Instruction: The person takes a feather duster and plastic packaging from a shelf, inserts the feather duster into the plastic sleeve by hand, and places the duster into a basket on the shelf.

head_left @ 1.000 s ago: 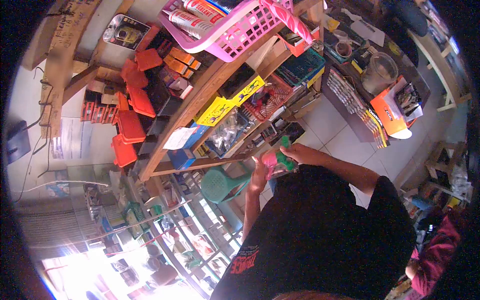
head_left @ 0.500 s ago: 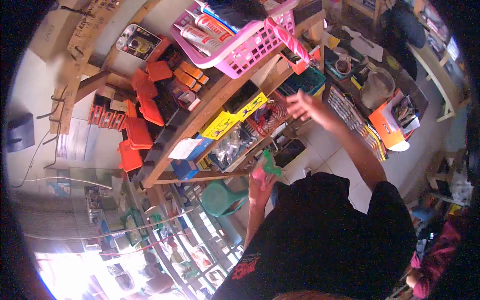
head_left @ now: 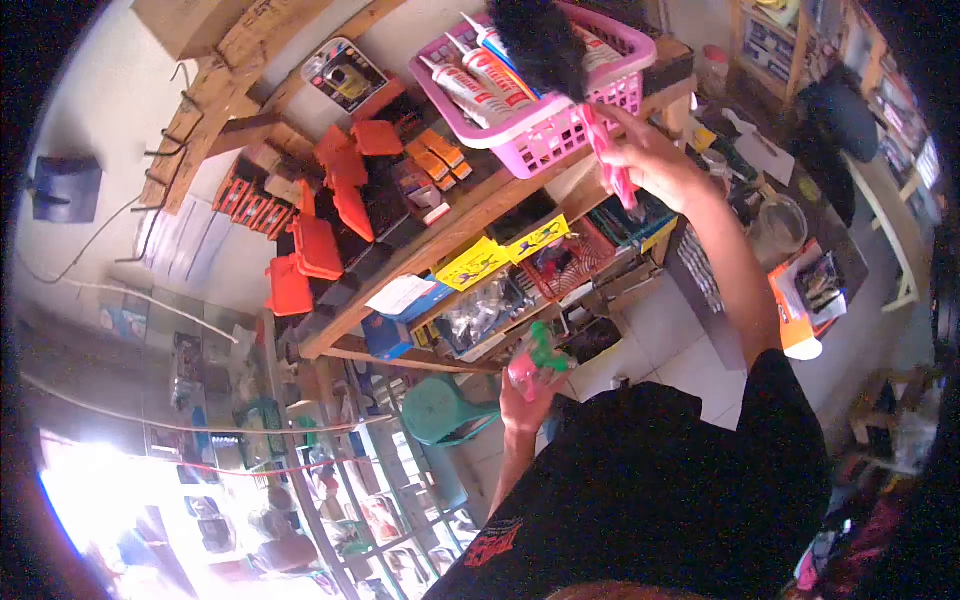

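Note:
In my left hand (head_left: 520, 408) is a spray bottle (head_left: 526, 372) with a green trigger top and a pink body, held low in front of my dark shirt. My right hand (head_left: 655, 165) is closed around the pink handle of a duster (head_left: 545, 50) with a black fluffy head. That head lies over a pink plastic basket (head_left: 535, 155) on the wooden shelf. Several white sealant tubes (head_left: 470, 95) stick out of the basket, partly hidden behind the duster.
Orange-red boxes or bins (head_left: 318, 248) stand along the wooden shelf (head_left: 400, 265). Yellow signs (head_left: 472, 263) hang on its lower level. A green plastic stool (head_left: 435, 412) is below, beside glass display shelves (head_left: 385, 540). A clear bucket (head_left: 778, 222) sits on a counter at right.
My right hand was apart from the duster with fingers spread; it has moved up and taken hold of the pink handle. The left hand still holds the spray bottle. The view has shifted.

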The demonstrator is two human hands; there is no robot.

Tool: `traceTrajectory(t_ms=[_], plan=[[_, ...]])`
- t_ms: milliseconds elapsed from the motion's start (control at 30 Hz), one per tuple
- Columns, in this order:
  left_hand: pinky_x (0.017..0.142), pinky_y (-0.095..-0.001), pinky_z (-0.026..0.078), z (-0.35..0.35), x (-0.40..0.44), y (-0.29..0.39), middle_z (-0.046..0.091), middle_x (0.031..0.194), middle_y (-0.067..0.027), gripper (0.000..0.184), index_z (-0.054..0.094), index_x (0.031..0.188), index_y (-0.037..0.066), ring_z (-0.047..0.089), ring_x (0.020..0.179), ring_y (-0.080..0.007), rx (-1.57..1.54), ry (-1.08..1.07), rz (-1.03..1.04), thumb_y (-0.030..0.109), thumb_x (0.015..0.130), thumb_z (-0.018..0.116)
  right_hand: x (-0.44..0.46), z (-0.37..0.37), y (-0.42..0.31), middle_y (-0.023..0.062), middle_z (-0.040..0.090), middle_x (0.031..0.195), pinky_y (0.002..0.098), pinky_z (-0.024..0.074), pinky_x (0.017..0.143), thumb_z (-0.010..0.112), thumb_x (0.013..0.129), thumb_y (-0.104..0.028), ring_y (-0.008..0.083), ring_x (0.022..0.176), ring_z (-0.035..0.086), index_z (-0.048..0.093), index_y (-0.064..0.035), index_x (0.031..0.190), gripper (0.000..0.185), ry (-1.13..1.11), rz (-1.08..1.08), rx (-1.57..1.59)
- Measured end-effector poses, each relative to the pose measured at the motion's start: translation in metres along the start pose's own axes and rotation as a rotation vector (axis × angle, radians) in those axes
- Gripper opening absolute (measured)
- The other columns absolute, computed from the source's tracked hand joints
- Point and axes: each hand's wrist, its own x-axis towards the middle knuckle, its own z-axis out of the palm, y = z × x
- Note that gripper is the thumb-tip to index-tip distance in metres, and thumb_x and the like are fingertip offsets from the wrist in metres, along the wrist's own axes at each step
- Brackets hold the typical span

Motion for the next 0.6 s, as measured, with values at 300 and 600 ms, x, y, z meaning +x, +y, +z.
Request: traceTrajectory(t_ms=[300,600], plan=[[0.112,-0.06,0.015,-0.025,-0.011,0.038,0.039,0.142,-0.0146,0.066,0.035,0.142,0.013,0.031,0.134,-0.0382,-0.065,-0.038,0.211,0.058,0.096,0.022,-0.056,0.035,0.055,0.0014,0.048,0.061,0.033,0.0452,0.047,0.057,0.085,-0.02,0.0172,0.051,0.055,0.046,-0.0078,0.106,0.027,0.052,0.307,-0.051],[0.111,-0.0466,0.027,-0.019,-0.003,0.057,0.049,0.134,-0.0096,0.047,0.043,0.135,0.014,0.043,0.126,-0.0245,0.138,-0.066,0.391,0.042,0.1,0.031,-0.176,0.096,0.16,0.0047,0.055,0.058,0.0296,0.042,0.054,0.049,0.096,-0.032,0.014,0.053,0.052,0.056,-0.001,0.07,0.041,-0.248,0.386,-0.519]])
